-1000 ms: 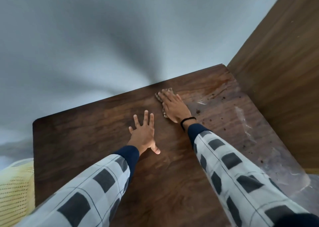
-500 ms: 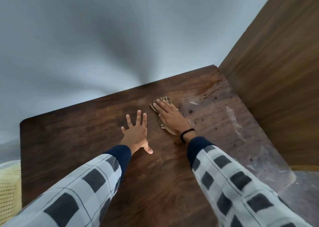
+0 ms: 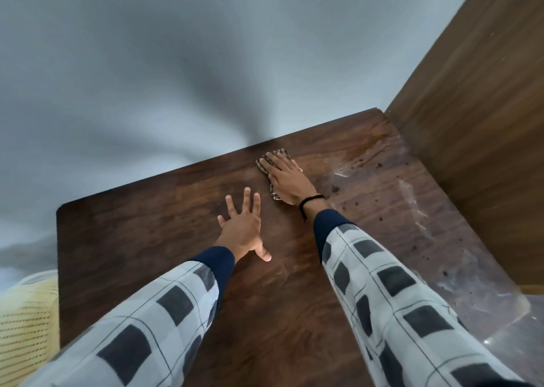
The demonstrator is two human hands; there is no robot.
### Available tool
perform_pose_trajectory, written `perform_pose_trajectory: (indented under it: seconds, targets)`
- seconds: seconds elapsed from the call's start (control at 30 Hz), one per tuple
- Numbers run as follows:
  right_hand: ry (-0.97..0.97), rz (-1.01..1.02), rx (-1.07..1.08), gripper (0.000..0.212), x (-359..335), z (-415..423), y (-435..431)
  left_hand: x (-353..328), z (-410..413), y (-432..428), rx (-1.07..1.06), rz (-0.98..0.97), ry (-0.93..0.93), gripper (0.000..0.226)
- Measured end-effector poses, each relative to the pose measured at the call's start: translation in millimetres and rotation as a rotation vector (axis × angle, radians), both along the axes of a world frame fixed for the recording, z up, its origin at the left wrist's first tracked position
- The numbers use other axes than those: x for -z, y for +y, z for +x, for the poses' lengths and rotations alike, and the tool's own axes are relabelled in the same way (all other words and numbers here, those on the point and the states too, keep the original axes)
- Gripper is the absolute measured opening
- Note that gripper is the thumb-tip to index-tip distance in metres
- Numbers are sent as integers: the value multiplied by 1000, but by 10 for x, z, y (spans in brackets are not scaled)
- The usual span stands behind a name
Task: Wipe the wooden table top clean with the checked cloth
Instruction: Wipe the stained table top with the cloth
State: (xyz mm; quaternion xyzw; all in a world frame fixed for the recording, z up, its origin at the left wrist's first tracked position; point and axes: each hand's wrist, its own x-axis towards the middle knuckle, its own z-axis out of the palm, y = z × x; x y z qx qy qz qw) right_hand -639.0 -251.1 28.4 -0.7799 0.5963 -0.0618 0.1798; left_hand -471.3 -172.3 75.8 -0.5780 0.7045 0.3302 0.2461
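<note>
The dark wooden table top [image 3: 153, 233] fills the lower half of the view. My right hand [image 3: 287, 179] lies flat with straight fingers on the folded checked cloth [image 3: 282, 153], pressing it onto the wood near the table's far edge. Only the cloth's far end and a strip by my palm show; the rest is under the hand. My left hand [image 3: 243, 227] rests flat on the bare wood with spread fingers, a little nearer to me and left of the cloth. Dark crumbs [image 3: 357, 203] and a whitish smear [image 3: 412, 198] lie on the right part of the table.
A brown wooden panel [image 3: 482, 139] stands upright along the table's right side. A grey wall [image 3: 176, 63] rises behind the far edge. A yellow woven object [image 3: 26, 322] sits beyond the table's left edge.
My right hand slid the cloth toward me and then back out toward the far edge. My left hand stayed flat on the wood in about the same place.
</note>
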Motion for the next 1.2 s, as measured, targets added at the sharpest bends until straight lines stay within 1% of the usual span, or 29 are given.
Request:
perform_pose_trajectory:
  seconds: [0.07, 0.17, 0.23, 0.3, 0.37, 0.4, 0.47, 0.53, 0.57, 0.6, 0.67, 0.7, 0.73, 0.77, 0.87, 0.9, 0.93, 1.0, 1.03, 1.07, 1.13, 1.2]
  targets:
    - [16, 2, -102, 54, -34, 87, -27, 9, 17, 10, 3, 0, -8, 161]
    - [65, -5, -323, 61, -64, 93, -25, 4, 10, 4, 11, -4, -7, 160]
    - [113, -14, -395, 63, -112, -43, -103, -9, -1, 5, 11, -13, 7, 160]
    - [102, -27, -332, 62, -111, -174, -161, -17, -4, 4, 11, -19, 9, 160]
    - [38, -50, -234, 61, -91, -136, -71, -15, 7, 1, 1, -7, -1, 160]
    - [11, -68, -229, 60, -68, -59, 11, -9, 9, -4, 0, -1, -4, 160]
    - [-10, -61, -298, 57, -9, 42, 136, -4, 7, -19, 8, -3, -1, 160]
    - [-16, -78, -316, 56, -12, -95, 127, -12, 2, -3, 13, -18, 14, 159]
    - [-16, -94, -258, 59, -9, -218, 95, -20, 8, 11, 14, -28, 20, 158]
    - [-16, -112, -135, 62, 21, -362, 65, -28, 16, 20, 14, -32, 23, 158]
    - [-24, -139, 233, 64, 74, -552, 107, -31, 38, 28, 14, -32, 12, 157]
    - [-18, -141, 366, 62, 103, -541, 181, -29, 43, 24, 15, -32, 4, 157]
    - [-9, -161, 416, 59, 143, -483, 279, -30, 41, 16, 20, -30, -5, 157]
    - [-5, -185, 379, 56, 175, -432, 395, -28, 36, 4, 24, -28, -11, 157]
    - [26, -226, 78, 51, 167, -672, 603, -18, -3, -8, 22, -28, 6, 157]
    - [61, -222, 53, 51, 157, -834, 558, -22, -7, 3, 18, -32, 12, 156]
    - [83, -203, 113, 52, 168, -976, 470, -25, -7, 7, 15, -34, 13, 156]
    - [94, -159, 348, 55, 153, -1074, 275, -24, 13, 23, 6, -24, 6, 155]
    - [109, -132, 425, 58, 112, -947, 233, -15, 16, 20, 3, -20, 2, 156]
    - [120, -135, 446, 61, 92, -748, 260, -8, 19, 15, 4, -17, -5, 156]
    - [90, -167, 355, 58, 136, -375, 514, 2, 10, -8, 7, -13, -13, 157]
    - [13, -186, 193, 52, 156, -291, 845, -8, -13, -23, 9, -15, -10, 158]
